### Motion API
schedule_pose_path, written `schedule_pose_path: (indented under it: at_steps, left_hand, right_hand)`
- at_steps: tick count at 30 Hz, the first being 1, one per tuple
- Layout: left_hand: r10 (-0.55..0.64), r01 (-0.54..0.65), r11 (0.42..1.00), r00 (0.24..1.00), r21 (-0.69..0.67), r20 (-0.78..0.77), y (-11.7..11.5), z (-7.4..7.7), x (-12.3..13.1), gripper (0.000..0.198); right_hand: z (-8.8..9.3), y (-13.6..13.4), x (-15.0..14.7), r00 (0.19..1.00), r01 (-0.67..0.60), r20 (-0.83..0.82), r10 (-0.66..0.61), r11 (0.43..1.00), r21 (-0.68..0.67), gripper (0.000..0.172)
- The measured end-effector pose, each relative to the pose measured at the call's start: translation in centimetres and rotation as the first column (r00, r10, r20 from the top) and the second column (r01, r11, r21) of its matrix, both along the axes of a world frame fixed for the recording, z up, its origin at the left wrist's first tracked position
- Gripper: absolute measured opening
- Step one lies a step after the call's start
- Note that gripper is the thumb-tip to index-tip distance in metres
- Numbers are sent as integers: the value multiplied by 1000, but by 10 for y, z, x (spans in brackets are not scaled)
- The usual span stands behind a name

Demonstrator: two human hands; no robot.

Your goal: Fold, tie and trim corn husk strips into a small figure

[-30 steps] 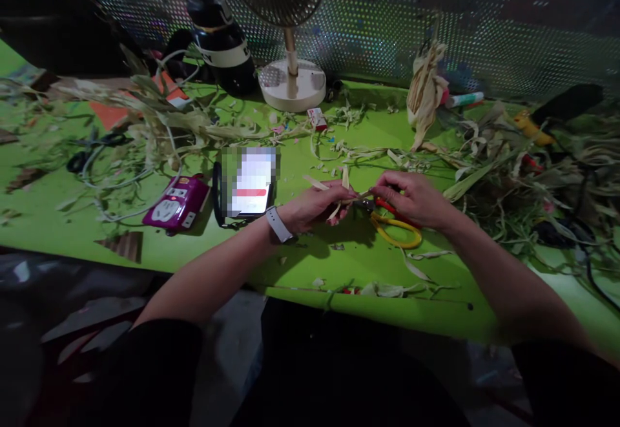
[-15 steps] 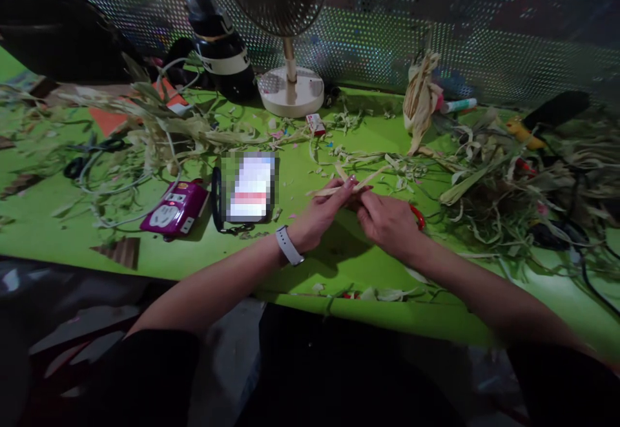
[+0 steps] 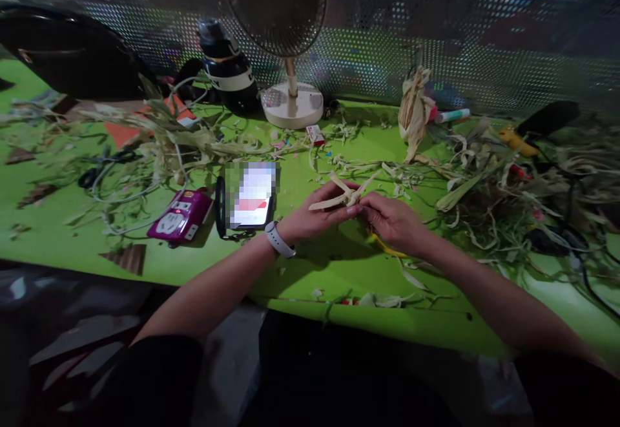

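Observation:
A small star-like piece of pale dried corn husk strips [image 3: 349, 196], crossed and bunched at the middle, lies between my hands above the table. My left hand [image 3: 314, 215], with a watch [image 3: 279, 239] on its wrist, is closed round its underside, thumb along the near edge. At the right side of the piece, my right hand [image 3: 394, 223] pinches with thumb and fingers; the bit between its fingertips is mostly hidden. A curved yellow thing [image 3: 387, 246] shows beneath the right hand, partly covered, and I cannot make out its kind.
Left of my hands are a lit phone [image 3: 254, 197] and a purple power strip [image 3: 181, 217]. Behind stand a fan [image 3: 293, 104] and a dark bottle [image 3: 230, 81]. A husk bundle [image 3: 414, 114] leans at the back; loose husk shreds [image 3: 477, 204] cover the right of the green table [image 3: 310, 278].
The husk piece has turned so its crossed middle faces up. My left hand now supports it from below. A red loop by my right hand is out of sight and a yellow curve shows.

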State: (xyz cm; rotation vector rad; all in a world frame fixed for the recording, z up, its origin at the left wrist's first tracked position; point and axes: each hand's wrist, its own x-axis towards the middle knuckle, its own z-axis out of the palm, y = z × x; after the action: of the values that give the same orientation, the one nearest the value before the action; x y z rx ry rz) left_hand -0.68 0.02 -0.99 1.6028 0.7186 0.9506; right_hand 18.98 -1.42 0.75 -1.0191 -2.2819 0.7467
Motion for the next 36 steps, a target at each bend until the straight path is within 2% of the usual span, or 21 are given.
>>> schedule_pose_path:
  at_steps: [4,11,17,21,32,36]
  left_hand:
    - [-15,24,996,995,-88,100,-5,-2,2,46]
    - [47,-42,998,993,-50,107,-8,3,0,55]
    - [-34,46,994,992,-96,126,-8,5,1,35]
    - [46,-40,998,992,-56,114,-11,2,4,27]
    - [186,-188,982,981,25,46,-18,5,3,32]
    - [214,-217,967,976,136,37,-13,1,1,23]
  right_hand:
    - [3,0,1,999,-28,-24,27,999,-28,24]
    - [6,1,2,999,-17,26,19,998,-62,23]
    - [8,0,2,999,-40,31,42,998,-57,22]
    - [8,-1,1,998,-58,14,59,997,-41,23]
    - [17,-3,4,990,-120,72,120,993,-9,26]
    - [9,4,6,998,-45,39,46,999,-29,28]
